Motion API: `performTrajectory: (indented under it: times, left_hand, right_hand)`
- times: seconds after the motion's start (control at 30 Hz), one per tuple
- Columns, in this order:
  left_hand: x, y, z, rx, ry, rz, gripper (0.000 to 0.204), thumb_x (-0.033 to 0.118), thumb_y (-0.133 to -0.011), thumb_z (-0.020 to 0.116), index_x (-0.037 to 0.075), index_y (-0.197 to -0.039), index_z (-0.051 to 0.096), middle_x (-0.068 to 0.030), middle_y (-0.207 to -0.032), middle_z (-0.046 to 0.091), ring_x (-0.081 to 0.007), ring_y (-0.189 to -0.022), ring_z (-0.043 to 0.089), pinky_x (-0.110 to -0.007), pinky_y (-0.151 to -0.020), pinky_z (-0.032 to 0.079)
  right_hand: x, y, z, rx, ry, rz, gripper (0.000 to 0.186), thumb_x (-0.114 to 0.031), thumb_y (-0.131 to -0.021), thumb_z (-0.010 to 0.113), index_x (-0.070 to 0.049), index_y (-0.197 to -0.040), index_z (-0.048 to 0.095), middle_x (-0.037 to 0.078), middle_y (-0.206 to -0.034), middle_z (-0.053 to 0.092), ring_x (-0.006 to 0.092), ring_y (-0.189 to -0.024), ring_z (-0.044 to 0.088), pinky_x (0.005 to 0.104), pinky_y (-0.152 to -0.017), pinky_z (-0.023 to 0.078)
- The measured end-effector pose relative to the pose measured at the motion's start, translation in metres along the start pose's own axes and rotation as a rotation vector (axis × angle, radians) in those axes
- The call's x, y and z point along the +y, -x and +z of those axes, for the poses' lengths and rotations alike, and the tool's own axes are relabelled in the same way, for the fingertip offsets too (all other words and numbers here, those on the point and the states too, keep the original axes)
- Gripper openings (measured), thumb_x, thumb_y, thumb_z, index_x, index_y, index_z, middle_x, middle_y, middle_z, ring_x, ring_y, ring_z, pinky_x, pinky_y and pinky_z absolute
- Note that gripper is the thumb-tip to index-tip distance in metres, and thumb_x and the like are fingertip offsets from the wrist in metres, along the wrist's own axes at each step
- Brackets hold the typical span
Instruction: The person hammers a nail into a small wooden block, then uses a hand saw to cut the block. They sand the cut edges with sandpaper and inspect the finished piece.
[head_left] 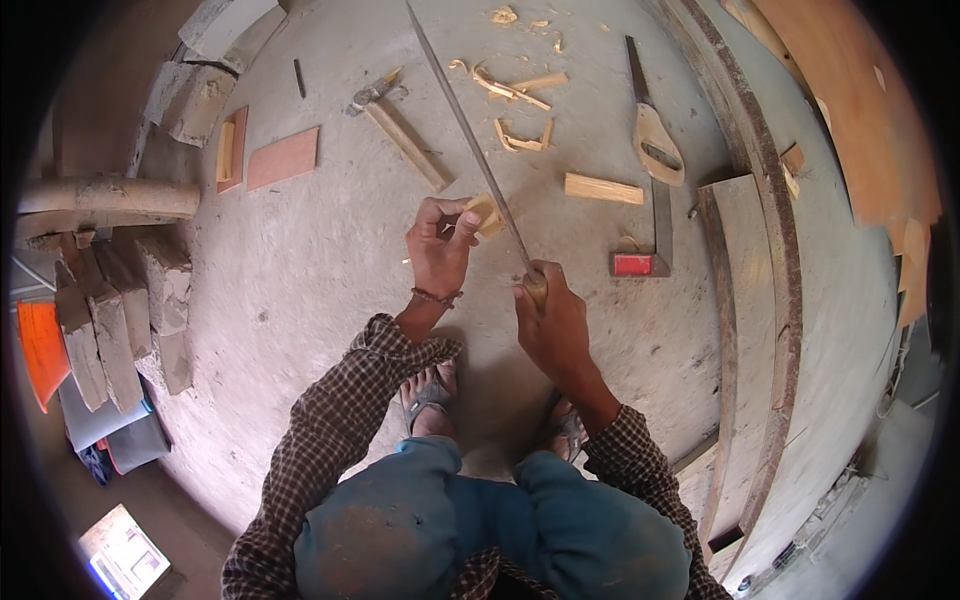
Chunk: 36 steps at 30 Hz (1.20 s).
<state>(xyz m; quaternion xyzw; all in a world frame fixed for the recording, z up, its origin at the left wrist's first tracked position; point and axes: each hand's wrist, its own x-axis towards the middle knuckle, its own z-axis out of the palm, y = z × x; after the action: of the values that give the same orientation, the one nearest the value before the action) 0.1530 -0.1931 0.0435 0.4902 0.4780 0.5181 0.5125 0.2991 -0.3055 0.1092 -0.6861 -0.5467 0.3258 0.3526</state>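
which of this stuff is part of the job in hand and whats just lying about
Likely the job in hand:
small wood piece, in the left hand
long file-like tool, in the right hand

Lying on the floor, untouched now:
hammer
handsaw
square with red stock
wooden block
wood shavings
reddish flat panel
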Motion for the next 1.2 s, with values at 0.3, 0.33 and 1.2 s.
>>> performTrajectory:
  times: [0.3, 0.33, 1.2]
  left_hand:
    - [0.006, -0.001, 0.005, -0.008, -0.014, 0.000, 0.025, 0.022, -0.100, 0.073, -0.001, -0.105, 0.064, -0.0082, -0.093, 0.072, -0.0107, -0.071, 0.066, -0.027, -0.061, 0.057]
    - [0.007, -0.001, 0.005, -0.024, -0.041, 0.002, 0.026, 0.023, -0.101, 0.072, -0.001, -0.107, 0.063, -0.0086, -0.096, 0.071, -0.0109, -0.073, 0.066, -0.027, -0.061, 0.057]
    - [0.022, -0.006, -0.044, 0.187, -0.080, 0.220, 0.047, 0.046, -0.112, 0.039, 0.002, -0.127, 0.045, -0.0100, -0.108, 0.056, -0.0130, -0.070, 0.055, -0.028, -0.059, 0.049]
  right_hand:
    - [0.010, -0.002, 0.004, -0.064, 0.081, 0.082, 0.028, -0.016, -0.099, 0.064, -0.004, -0.121, 0.052, 0.022, -0.091, 0.071, 0.0475, -0.085, 0.068, 0.0546, -0.070, 0.053]
    - [0.009, -0.002, 0.005, -0.062, 0.079, 0.082, 0.028, -0.016, -0.099, 0.065, -0.004, -0.121, 0.052, 0.022, -0.091, 0.071, 0.0475, -0.085, 0.068, 0.0546, -0.070, 0.053]
    - [0.019, -0.035, 0.000, 0.002, 0.153, 0.067, 0.029, -0.019, -0.098, 0.065, -0.002, -0.118, 0.052, 0.023, -0.089, 0.071, 0.0471, -0.082, 0.070, 0.0526, -0.071, 0.056]
